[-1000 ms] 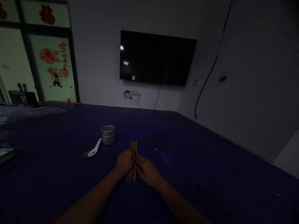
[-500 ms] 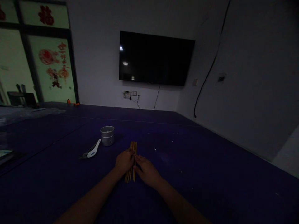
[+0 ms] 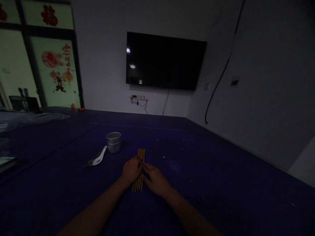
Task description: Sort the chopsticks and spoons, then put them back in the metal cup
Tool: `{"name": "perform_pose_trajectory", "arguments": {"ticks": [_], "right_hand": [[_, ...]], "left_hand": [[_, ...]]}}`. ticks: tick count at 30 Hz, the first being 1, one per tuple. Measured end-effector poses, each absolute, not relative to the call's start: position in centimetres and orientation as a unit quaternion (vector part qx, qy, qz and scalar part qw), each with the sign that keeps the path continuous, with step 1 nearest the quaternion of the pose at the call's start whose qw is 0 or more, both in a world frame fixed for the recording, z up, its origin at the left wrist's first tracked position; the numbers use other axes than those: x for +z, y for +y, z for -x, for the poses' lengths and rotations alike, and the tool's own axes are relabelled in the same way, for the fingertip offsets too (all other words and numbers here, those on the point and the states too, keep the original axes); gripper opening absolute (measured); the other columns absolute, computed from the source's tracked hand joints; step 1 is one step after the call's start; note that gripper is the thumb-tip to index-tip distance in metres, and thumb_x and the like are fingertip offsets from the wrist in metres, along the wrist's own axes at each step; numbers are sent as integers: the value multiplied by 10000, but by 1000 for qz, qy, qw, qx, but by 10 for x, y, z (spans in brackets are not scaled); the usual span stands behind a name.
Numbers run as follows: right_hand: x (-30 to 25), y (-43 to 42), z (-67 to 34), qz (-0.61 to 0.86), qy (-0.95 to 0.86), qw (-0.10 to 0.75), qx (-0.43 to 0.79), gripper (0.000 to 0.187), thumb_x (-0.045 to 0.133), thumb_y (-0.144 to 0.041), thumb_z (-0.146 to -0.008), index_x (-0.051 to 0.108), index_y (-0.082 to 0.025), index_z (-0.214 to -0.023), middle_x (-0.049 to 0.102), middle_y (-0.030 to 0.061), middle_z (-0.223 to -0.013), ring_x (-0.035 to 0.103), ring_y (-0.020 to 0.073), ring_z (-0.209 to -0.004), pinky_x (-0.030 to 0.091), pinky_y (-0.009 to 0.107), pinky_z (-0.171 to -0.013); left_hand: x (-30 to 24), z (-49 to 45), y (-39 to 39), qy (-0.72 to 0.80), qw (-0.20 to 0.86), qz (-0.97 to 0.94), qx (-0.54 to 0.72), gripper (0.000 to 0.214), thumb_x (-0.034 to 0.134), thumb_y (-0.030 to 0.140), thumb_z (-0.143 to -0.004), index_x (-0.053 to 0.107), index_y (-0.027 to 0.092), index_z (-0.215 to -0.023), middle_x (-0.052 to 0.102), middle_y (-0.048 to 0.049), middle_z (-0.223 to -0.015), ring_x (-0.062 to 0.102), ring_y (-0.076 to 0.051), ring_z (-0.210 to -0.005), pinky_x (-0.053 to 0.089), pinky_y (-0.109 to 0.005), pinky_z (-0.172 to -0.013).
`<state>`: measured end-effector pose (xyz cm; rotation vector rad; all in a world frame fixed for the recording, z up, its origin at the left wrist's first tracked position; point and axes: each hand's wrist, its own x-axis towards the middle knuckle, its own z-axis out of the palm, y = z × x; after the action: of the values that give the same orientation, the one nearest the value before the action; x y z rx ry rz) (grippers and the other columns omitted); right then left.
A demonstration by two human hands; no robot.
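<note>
Several yellow-brown chopsticks lie side by side on the dark blue tabletop, pointing away from me. My left hand is closed over their middle from the left, hiding part of them. From the right, my right hand pinches at the rightmost chopstick, its fingertips almost meeting those of the left. Beyond my left hand stands a silvery metal cup, upright, with small holes near its base. Beside it a white soup spoon rests against dark utensils whose kind I cannot make out.
Small white scraps are scattered over the right side of the table. At the left edge lies a phone-like device with a lit screen, and behind it clear plastic sheeting. A television hangs on the far wall.
The chopsticks on the right have drawn closer to the others, narrowing the gap at their near ends. Both hands stay at nearly the same place.
</note>
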<state>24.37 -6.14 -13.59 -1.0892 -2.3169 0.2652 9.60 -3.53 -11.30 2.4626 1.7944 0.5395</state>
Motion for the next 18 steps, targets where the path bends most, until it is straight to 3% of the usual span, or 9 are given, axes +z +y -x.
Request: {"name": "perform_pose_trajectory", "arguments": {"ticks": [18], "right_hand": [[-134,-63,-244,412,-868,262,88,448,480,-266,-867,480,-169,-1304,497,132,-1341,442,249,-1248,355,416,-1035]], "left_hand": [[-113,-97,-35,590,42,-789,167,287,406,286,-895,647,232,-1042,623,-64,-1166,619,-183,-989,470,-267,-825]]}}
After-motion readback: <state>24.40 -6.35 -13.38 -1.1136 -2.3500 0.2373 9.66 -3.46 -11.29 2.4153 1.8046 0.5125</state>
